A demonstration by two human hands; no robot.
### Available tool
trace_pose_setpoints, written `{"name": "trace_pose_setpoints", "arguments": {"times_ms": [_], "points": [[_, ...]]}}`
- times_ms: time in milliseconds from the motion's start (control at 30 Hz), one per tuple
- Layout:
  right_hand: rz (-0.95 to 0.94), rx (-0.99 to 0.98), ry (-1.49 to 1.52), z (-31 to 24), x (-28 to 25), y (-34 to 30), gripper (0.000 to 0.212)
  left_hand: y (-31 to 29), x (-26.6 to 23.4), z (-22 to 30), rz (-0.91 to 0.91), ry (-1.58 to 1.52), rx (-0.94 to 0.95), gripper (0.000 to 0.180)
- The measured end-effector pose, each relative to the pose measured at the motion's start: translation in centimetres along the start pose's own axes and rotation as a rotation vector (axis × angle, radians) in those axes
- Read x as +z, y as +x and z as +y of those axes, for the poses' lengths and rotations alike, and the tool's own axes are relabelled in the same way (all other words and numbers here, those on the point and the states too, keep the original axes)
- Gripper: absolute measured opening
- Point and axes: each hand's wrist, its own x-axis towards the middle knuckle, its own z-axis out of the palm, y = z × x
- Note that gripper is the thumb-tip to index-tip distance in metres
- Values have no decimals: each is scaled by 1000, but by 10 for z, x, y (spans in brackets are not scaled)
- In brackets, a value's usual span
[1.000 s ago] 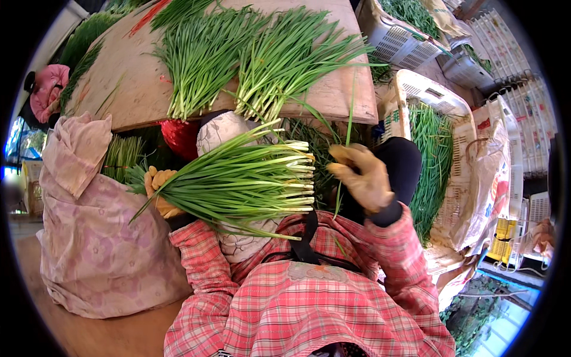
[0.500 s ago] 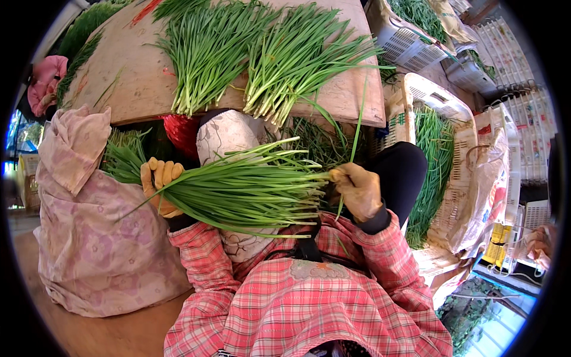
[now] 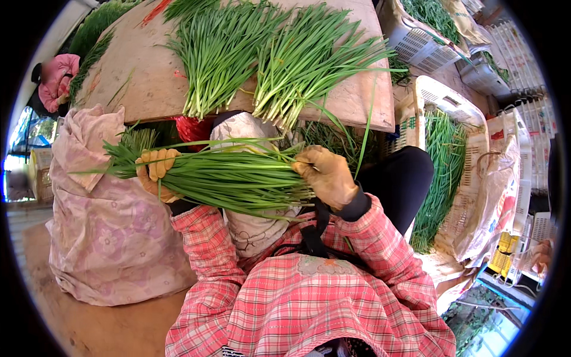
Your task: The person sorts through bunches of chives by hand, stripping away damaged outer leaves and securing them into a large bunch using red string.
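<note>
A thick bunch of garlic chives (image 3: 232, 181) lies sideways across my lap, green leaf tips to the left and pale stem ends to the right. My left hand (image 3: 156, 171), in a tan glove, is wrapped round its leafy part. At the stem end my right hand (image 3: 328, 176), gloved alike, closes its fingers on the upper stems; its fingertips are partly hidden. Beyond my knees, two piles of chives (image 3: 223, 59) lie on a wooden board (image 3: 134, 65), stem ends toward me.
A flowered cloth bundle (image 3: 119, 238) stands at my left. On the right is a white plastic crate (image 3: 455, 100) holding chives, with more crates (image 3: 416, 47) behind. Loose greens lie under the board's near edge. A person in pink (image 3: 58, 80) sits at the far left.
My right hand has moved left, from beyond the stem tips to over the upper stems. The stem end looks more gathered. The whole view has shifted slightly.
</note>
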Motion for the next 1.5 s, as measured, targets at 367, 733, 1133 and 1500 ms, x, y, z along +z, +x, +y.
{"name": "trace_pose_setpoints", "arguments": {"times_ms": [367, 733, 1133, 1500], "points": [[-71, 252, -498, 22, -82, -42, 22, -61, -57, 33, 286, 10, -164, 23], [-159, 521, 200, 23, -19, 31, 25, -47, -43, 26, 231, 14, -143, 21], [335, 393, -174, 16, -65, -49, 8, -9, -15, -4, -206, -53, 37, 23], [-565, 318, -668, -32, -118, -20, 20, -36, -34, 36, -110, -97, 156, 22]]}}
